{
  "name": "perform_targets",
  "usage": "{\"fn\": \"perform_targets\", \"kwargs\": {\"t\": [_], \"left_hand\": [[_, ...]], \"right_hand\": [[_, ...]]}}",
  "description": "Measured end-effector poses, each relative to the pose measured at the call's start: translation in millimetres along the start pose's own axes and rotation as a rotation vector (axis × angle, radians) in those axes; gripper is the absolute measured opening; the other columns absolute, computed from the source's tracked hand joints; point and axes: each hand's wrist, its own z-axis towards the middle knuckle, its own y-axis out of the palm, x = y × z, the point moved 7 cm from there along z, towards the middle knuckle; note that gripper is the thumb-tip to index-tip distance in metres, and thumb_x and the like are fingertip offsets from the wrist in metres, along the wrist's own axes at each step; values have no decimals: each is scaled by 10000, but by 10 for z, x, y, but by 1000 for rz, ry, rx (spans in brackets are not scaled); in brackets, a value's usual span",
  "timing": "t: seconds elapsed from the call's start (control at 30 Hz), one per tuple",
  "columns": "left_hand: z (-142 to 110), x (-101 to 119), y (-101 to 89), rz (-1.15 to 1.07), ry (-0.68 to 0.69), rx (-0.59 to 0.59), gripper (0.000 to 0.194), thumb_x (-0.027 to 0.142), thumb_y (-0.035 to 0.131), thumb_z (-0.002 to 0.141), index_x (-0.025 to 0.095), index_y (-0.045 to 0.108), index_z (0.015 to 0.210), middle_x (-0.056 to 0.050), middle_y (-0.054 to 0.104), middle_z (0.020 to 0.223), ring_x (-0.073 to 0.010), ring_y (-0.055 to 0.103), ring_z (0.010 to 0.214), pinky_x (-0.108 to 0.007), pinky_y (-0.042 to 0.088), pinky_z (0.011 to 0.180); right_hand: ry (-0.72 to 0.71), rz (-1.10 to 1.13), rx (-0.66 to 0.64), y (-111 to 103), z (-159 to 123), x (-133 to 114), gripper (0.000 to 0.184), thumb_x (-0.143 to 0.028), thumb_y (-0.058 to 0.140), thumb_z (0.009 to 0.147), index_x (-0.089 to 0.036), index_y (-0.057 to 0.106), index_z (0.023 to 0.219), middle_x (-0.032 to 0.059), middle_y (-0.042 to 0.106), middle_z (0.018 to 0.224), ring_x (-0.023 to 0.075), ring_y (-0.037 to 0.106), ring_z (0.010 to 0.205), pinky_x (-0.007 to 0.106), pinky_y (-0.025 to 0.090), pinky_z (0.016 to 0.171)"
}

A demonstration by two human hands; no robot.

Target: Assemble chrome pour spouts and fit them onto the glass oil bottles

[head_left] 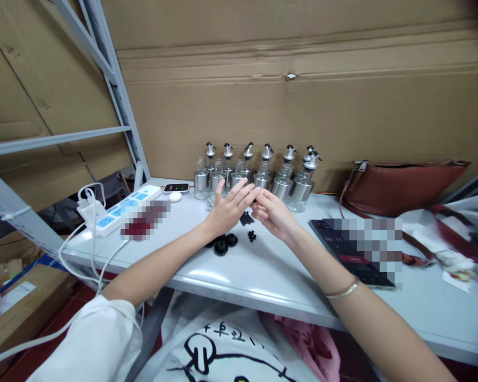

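Observation:
My left hand [230, 206] is stretched out over the table, fingers extended and thumb up. My right hand [274, 215] meets its fingertips, with thumb and fingers pinched together; whatever may be in that pinch is hidden. Under the hands lie several black tubes [247, 218] and a small cluster of black pieces [252, 236]. Round black caps [221, 245] sit below my left wrist. Behind the hands stand glass bottles with metal sleeves [282, 188] and open necks. Further bottles at the back and right carry pourer spouts [290, 153].
To the left are a white power strip [129, 209] with cables, a small black-and-white device [176, 188] and a round white object [176, 197]. On the right lie a tablet [352, 254] and a brown leather bag [406, 185]. Cardboard [223, 101] walls the back.

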Motion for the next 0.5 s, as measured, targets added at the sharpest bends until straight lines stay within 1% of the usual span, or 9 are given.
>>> {"fn": "perform_targets", "kwargs": {"t": [0.03,0.1,0.17,0.2,0.33,0.4,0.5], "left_hand": [[11,-20,18,11,-41,-19,506,77,307,875,192,347,1366,-103,569,1227,-238,428,1258,-555,109,1102],[35,-66,56,26,-125,-63,420,116,318,897,168,420,1302,-104,624,1082,-236,526,1106,-532,194,1061],[65,-98,75,14,-178,-93,315,159,329,917,145,501,1180,-102,647,968,-231,568,957,-486,288,972],[83,-106,73,0,-188,-96,269,181,338,922,141,531,1106,-102,653,924,-232,573,909,-462,314,920],[152,-137,26,-26,-199,-108,193,216,382,898,151,561,867,-77,641,696,-234,588,786,-401,320,795],[179,-152,10,-24,-183,-134,186,233,401,869,154,556,806,-61,612,602,-224,591,693,-384,316,757],[209,-167,-3,-34,-116,-169,177,286,433,812,159,546,762,-51,592,545,-204,572,567,-371,315,716]], "right_hand": [[-1,-15,-6,13,0,7,517,-488,800,555,-212,373,654,-100,333,478,34,243,416,191,212,389],[-5,-40,-20,40,-3,19,532,-497,791,565,-211,348,638,-98,322,475,38,254,424,188,200,394],[-24,-66,-22,62,-12,14,525,-490,782,582,-209,343,636,-100,309,472,38,255,427,185,184,399],[-39,-85,-18,72,-20,5,515,-487,778,587,-208,347,638,-100,316,473,38,253,427,185,173,400],[-90,-175,-16,120,-54,-42,481,-479,759,594,-205,365,632,-86,391,482,40,278,431,188,138,402],[-100,-207,-17,141,-64,-53,463,-470,740,608,-206,361,627,-87,402,465,39,292,415,187,140,396],[-126,-262,-8,163,-64,-63,431,-456,706,629,-214,350,637,-95,417,431,33,288,365,185,155,376]]}}
